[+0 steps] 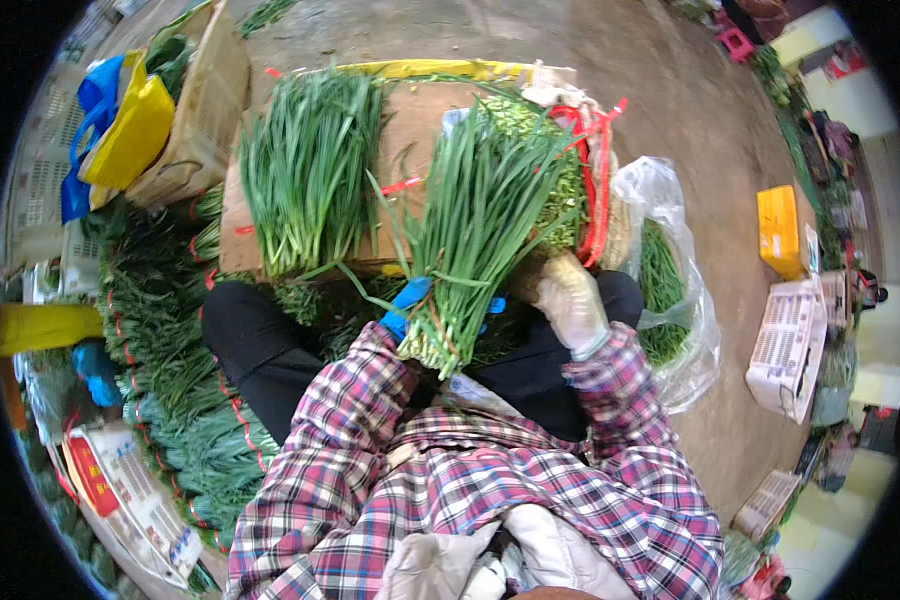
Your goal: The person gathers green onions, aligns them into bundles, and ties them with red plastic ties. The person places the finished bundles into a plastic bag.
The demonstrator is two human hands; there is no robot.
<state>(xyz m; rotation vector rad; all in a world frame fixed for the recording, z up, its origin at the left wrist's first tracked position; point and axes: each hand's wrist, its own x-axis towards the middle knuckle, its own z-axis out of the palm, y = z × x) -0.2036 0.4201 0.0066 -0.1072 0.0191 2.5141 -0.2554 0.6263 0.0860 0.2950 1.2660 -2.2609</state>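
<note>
My left hand [405,307], in a blue glove, grips a bunch of Chinese chives [487,195] near its pale cut ends. Blue fingertips show on the bunch's right side, and a thin brownish band crosses the stems. The leaves fan out over a cardboard-topped work surface [405,157]. My right hand [570,300], in a whitish glove, is blurred beside the surface's near right corner, apart from the bunch; its fingers are partly hidden. A loose pile of chives [307,172] lies on the cardboard at the left. Red tie strips [591,195] hang at the right edge.
Tied bundles of greens [180,397] are stacked at my left. Beyond them stands a plastic crate [202,112] with a yellow bag [131,127] over its side. A clear plastic bag [697,345] of greens sits on the right, with a white crate [784,345] farther off.
</note>
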